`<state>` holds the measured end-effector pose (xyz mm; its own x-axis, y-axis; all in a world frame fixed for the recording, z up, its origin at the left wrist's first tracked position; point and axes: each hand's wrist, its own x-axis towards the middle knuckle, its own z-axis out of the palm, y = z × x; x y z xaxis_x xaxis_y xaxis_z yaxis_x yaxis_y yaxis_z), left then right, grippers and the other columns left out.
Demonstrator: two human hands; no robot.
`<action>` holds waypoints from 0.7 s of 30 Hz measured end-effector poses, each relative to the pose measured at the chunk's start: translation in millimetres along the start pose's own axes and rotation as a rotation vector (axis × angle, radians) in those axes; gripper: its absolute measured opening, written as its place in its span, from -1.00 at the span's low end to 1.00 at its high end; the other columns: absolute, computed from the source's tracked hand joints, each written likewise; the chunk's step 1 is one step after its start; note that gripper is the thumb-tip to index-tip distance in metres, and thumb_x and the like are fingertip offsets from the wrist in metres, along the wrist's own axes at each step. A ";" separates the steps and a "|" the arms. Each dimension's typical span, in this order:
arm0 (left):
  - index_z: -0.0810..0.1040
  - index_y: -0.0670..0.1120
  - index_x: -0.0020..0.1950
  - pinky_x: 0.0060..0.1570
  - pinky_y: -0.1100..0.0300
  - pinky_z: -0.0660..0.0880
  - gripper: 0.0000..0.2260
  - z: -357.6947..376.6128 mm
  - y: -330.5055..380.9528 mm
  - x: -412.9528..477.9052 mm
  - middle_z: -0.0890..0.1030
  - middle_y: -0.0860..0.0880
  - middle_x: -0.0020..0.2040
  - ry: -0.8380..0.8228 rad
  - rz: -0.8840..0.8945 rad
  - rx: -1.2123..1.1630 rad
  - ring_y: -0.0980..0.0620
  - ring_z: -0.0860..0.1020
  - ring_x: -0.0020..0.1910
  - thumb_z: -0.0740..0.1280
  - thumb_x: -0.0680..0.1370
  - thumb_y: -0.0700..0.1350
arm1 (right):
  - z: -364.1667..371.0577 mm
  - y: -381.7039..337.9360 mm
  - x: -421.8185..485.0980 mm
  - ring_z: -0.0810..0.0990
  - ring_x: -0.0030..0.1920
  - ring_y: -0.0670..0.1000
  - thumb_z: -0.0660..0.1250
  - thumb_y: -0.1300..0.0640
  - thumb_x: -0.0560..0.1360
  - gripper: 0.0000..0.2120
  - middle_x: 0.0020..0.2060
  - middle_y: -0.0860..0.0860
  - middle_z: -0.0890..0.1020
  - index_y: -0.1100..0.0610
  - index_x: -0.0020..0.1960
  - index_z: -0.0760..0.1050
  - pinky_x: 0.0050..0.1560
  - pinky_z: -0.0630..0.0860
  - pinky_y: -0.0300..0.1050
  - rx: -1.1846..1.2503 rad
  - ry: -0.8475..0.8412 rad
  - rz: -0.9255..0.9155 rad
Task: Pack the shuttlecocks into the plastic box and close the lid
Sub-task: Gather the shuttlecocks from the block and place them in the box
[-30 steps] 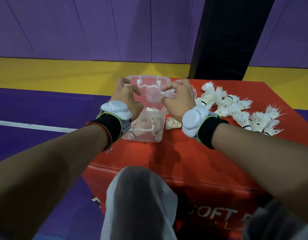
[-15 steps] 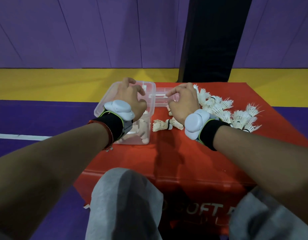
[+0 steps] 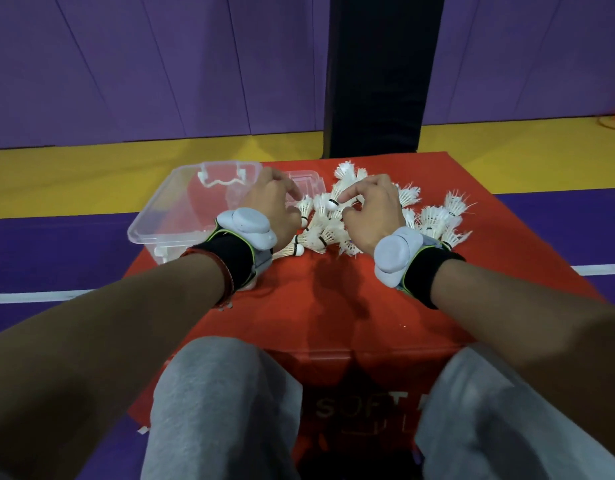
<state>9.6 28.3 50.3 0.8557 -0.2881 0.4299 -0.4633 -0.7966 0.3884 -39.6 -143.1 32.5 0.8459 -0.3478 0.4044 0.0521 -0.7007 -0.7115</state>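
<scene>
Red padded counter (image 3: pixel 333 306): shuttlecocks (image 3: pixel 434 220) heaped right of the open plastic box (image 3: pixel 181 216); right hand (image 3: pixel 372 213) pinches one, left hand (image 3: pixel 271 209) curled loosely, empty.

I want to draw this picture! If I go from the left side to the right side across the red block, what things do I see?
Clear plastic box → left hand → shuttlecock pinched at the right fingertips → right hand → loose shuttlecocks at the far right.
</scene>
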 end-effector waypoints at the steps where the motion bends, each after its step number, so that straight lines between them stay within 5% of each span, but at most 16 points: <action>1: 0.61 -0.03 -0.01 -0.11 0.18 0.45 -0.81 8.0 3.4 -0.1 0.43 0.03 0.18 -0.016 0.001 -0.005 0.01 0.52 -0.03 0.32 0.43 -0.22 | -2.7 7.6 -0.4 0.39 0.22 -0.02 0.29 0.29 0.42 -0.78 0.09 -0.06 0.43 0.01 -0.08 0.61 -0.03 0.52 0.02 -0.008 0.002 0.011; 9: 0.58 -0.05 0.15 -0.08 0.17 0.37 -0.67 50.5 5.0 -1.7 0.40 -0.06 0.31 -0.170 -0.157 0.145 -0.12 0.53 0.15 0.30 0.45 -0.33 | -8.0 47.9 -7.1 0.38 0.22 0.00 0.30 0.26 0.44 -0.78 0.07 -0.07 0.43 -0.02 -0.05 0.61 0.02 0.47 -0.02 -0.094 -0.057 0.085; 16: 0.43 -0.05 0.32 0.19 0.00 0.45 -0.57 78.3 -11.7 -3.5 0.36 -0.09 0.31 -0.296 -0.293 0.215 -0.19 0.48 0.22 0.37 0.47 -0.08 | 2.8 70.1 -4.8 0.41 0.24 0.05 0.32 0.22 0.46 -0.78 0.13 -0.02 0.46 0.00 0.04 0.61 -0.03 0.45 -0.07 -0.155 -0.074 0.130; 21: 0.38 -0.17 0.29 0.08 0.07 0.32 -0.61 91.4 -17.2 -8.7 0.39 -0.14 0.28 -0.265 -0.379 0.309 -0.15 0.41 0.13 0.30 0.54 -0.02 | 21.9 81.2 -3.4 0.41 0.25 0.04 0.35 0.13 0.47 -0.74 0.17 -0.04 0.45 -0.05 0.14 0.55 -0.14 0.41 -0.09 -0.206 -0.102 0.173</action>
<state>31.2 -4.1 -34.6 0.9965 -0.0431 0.0714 -0.0567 -0.9777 0.2021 -26.7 -185.2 -39.2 0.8824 -0.4159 0.2200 -0.1977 -0.7522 -0.6286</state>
